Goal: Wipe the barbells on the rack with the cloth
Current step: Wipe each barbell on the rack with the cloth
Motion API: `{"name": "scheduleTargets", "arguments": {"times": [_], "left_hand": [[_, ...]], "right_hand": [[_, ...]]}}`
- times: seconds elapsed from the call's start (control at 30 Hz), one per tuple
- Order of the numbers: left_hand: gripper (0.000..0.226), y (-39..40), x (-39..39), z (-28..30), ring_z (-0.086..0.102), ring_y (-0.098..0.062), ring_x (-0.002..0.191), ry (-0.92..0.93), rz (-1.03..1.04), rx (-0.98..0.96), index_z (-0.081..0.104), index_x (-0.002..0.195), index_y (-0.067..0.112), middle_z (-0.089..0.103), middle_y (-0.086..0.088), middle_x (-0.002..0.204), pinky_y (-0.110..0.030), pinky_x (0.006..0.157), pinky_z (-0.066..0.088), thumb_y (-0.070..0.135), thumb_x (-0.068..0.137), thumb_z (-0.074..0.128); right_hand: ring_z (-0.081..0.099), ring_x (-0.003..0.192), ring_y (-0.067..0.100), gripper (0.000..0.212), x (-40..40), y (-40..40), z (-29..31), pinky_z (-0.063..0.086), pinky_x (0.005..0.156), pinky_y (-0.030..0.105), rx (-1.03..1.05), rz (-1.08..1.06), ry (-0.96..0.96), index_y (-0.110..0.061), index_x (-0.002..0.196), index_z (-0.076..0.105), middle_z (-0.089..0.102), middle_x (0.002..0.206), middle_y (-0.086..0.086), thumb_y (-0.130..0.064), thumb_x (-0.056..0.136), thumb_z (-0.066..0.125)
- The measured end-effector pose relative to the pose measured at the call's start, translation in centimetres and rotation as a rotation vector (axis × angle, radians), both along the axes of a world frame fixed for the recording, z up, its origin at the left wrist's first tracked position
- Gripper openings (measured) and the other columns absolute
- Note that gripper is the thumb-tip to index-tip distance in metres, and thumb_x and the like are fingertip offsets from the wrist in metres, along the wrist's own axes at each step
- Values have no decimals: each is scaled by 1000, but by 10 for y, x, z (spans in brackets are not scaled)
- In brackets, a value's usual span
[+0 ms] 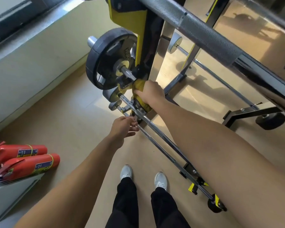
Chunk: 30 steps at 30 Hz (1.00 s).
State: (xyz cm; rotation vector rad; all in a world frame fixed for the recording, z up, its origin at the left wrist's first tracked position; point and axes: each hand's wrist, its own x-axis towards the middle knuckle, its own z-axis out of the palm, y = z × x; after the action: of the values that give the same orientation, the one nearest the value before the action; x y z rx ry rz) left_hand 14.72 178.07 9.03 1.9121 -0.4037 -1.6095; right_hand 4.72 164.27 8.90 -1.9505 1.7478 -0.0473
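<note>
Right hand [149, 92] grips cloth [138, 89] wrapped on bar [127, 74] beside plate [105, 61], at rack [139, 46]. Left hand [122, 128] loosely curled by lower bar [163, 142], probably steadying. Keep cloth tight round bar, slide full length.

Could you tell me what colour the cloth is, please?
Yellow; the cloth shows in the head view.

No legible text on plate [111, 59] or extinguishers [28, 164]

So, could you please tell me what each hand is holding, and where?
Right hand grips the bunched yellow cloth against a bar; left hand holds nothing.
</note>
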Motion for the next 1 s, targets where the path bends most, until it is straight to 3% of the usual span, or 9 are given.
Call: {"name": "scheduleTargets", "arguments": {"times": [0.13,0.3,0.43,0.73,0.93,1.0], "left_hand": [[18,-1,-24,5,67,-25,79,6,-28,-25,62,110,7,66,-11,85,-37,76,57,15,103,49],[20,-1,-59,3,67,-25,82,-19,-70,-44,60,114,6,66,-12,89,-43,86,57,19,103,49],[19,5,-88,3,68,-27,85,-21,-123,-27,60,111,6,66,-16,98,-39,82,58,20,104,49],[22,19,-129,-3,70,-26,81,-33,-214,16,62,111,4,68,-14,97,-35,77,59,21,103,50],[18,30,-160,-9,72,-23,82,-82,-264,8,59,112,10,69,-11,99,-27,65,58,22,104,48],[14,35,-176,-9,71,-23,84,-97,-273,6,56,112,12,67,-10,100,-27,65,58,20,104,48]], "right_hand": [[65,91,25,41,-15,16,-2,43,70,31,-68,-4,-24,-12,111,58,62,93,4,-49,93,60],[64,100,28,43,-52,40,-9,47,74,33,-80,7,67,-13,123,48,64,112,11,-45,95,57],[65,100,28,45,-74,54,-14,45,71,32,-52,4,95,-12,123,47,64,111,12,-45,94,59],[65,92,26,48,-120,72,-13,50,73,33,83,-4,228,-11,115,58,65,105,9,-53,90,60],[55,78,21,46,-170,104,1,41,66,32,178,-34,263,-14,106,54,61,94,5,-55,87,63],[59,81,22,44,-189,124,4,41,66,31,135,-55,244,-14,107,58,65,97,6,-53,87,64]]}}
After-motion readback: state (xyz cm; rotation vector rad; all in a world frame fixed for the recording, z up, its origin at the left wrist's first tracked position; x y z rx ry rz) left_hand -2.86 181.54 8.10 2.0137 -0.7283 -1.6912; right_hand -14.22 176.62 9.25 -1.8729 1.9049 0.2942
